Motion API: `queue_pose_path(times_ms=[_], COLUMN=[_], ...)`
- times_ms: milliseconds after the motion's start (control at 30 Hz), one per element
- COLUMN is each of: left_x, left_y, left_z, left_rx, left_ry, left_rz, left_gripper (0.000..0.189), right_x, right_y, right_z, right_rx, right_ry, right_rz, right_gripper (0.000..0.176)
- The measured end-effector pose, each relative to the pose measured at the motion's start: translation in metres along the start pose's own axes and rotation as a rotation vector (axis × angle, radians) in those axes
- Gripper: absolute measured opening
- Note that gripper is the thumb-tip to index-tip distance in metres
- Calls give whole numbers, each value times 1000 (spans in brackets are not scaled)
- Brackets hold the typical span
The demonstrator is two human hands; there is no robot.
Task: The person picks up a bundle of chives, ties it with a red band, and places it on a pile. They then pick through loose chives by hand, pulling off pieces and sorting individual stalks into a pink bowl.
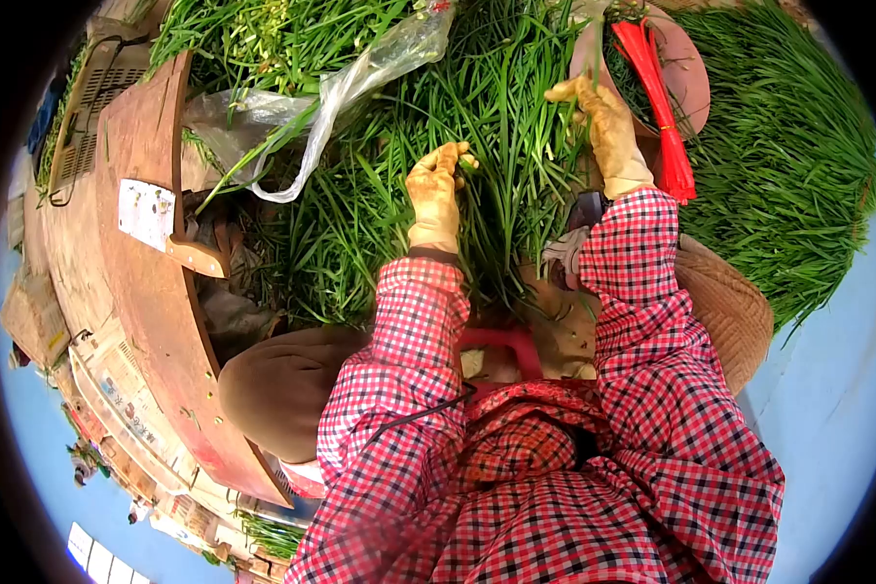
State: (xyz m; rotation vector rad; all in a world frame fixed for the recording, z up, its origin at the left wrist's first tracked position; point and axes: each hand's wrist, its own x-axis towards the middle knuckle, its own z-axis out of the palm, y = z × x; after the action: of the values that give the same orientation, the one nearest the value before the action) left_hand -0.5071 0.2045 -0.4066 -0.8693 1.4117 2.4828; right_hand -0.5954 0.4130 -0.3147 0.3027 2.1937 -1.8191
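Observation:
Both my hands wear yellowish work gloves over a heap of long green leafy stalks, which look like garlic chives. My left hand is at the middle of the heap with its fingers curled in; I cannot tell what, if anything, is inside them. Further right, my right hand is open, its thumb and forefinger stretched toward the stalks' pale ends. Just beyond that hand lies a bundle of red ties, bound at its middle, on a pinkish round surface.
A wooden board runs down the left, with a wide-bladed cleaver on it. Clear plastic film lies across the greens. On the right is a large pile of neatly aligned chives. A plastic crate stands at far left.

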Motion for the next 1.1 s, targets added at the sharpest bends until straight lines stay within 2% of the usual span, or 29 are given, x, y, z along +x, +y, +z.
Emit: queue_pose_path(times_ms=[33,100,167,233,267,300,333,367,400,433,467,533,567,633,667,700,767,800,833,900,933,967,1033,1067,1100], left_x=[1,4,3,1,2,2,0,0,-2,-2,-1,-5,-5,-7,-7,-6,-6,-6,-7,-2,3,0,5,2,9], left_y=[0,-2,-3,-2,-5,-6,-9,-12,-14,-15,-19,-18,-18,-19,-20,-22,-26,-22,-20,-24,-27,-10,-14,-7,-13], left_z=[-2,-6,-6,-10,-16,-20,-19,-22,-24,-25,-29,-30,-31,-32,-33,-33,-36,-37,-37,-38,-38,-32,-23,-15,-23], left_rx=[3,-17,-70,-36,-14,10,-46,-90,-105,-121,-129,-108,-98,-89,-101,-114,-92,-76,-64,-91,-195,13,123,96,43], left_ry=[-16,-20,12,33,20,7,75,86,108,130,99,112,117,135,165,194,148,148,149,198,157,130,62,-16,-167], left_rz=[4,-28,-29,-54,-64,-72,-51,-69,-91,-112,-115,-106,-108,-110,-118,-124,-130,-124,-120,-51,18,-42,47,36,16], left_gripper=[25,25,25,25,24,24,22,22,21,21,22,22,22,22,23,23,22,22,21,22,20,31,30,35,33], right_x=[1,8,9,18,16,25,35,26,29,28,35,39,45,52,47,81,86,76,74,61,64,63,45,37,31], right_y=[8,31,47,61,55,78,100,78,77,61,84,72,76,81,56,154,148,118,125,88,93,97,56,49,39], right_z=[2,20,29,42,59,67,76,95,106,121,131,157,167,169,174,180,179,176,170,155,147,143,133,133,129], right_rx=[-63,215,143,392,132,-75,-277,-548,-598,-818,-1023,-1094,-1263,-1367,-1381,-1505,-1294,-1409,-1404,-962,-634,-412,-74,91,92], right_ry=[-23,53,-51,-141,-84,-125,-113,-40,-49,-88,-89,-133,-226,-442,-487,-507,-373,-397,-290,-188,-249,-240,-335,-327,-322], right_rz=[-13,155,138,177,195,-48,-297,-298,-214,-44,-227,-12,-82,-122,13,-397,-17,-55,-194,-100,89,4,204,242,270], right_gripper=[29,27,23,21,23,25,27,28,32,37,38,31,32,35,36,30,29,32,34,28,20,19,20,21,21])
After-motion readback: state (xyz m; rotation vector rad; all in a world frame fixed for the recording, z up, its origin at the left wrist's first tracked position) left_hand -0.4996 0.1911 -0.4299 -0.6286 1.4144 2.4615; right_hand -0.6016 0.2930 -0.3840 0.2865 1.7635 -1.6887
